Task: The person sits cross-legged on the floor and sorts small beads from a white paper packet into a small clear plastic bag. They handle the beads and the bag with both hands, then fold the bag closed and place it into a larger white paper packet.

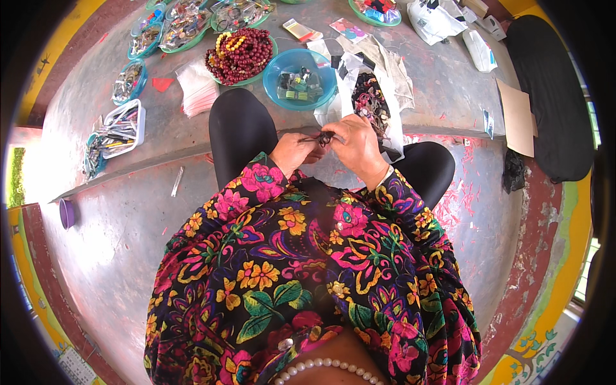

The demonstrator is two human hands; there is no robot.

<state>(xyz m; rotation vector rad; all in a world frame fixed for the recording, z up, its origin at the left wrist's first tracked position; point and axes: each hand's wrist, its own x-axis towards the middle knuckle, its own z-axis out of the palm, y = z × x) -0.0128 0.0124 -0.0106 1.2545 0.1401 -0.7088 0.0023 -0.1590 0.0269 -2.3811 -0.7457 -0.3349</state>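
Between my two hands is a small dark tangle of cord or elastic [325,138], too small to name surely. My left hand [294,151] grips its left end, where a thin dark strand shows. My right hand [355,144] pinches it from the right, fingertips close to those of my left. Just beyond my right hand stands a white bag [395,113] holding many dark and coloured bands [369,98]. A blue plastic bowl [273,72] with small packets inside sits ahead of my hands.
Dark red beads [245,60] fill a green basket. Left of it lie clear plastic sleeves [196,89] and a white tray [140,130] of pens. A concrete step edge [178,153] crosses before my knees. Cardboard [515,118] and a black cushion [553,101] lie right; a purple cup [66,214] stands left.
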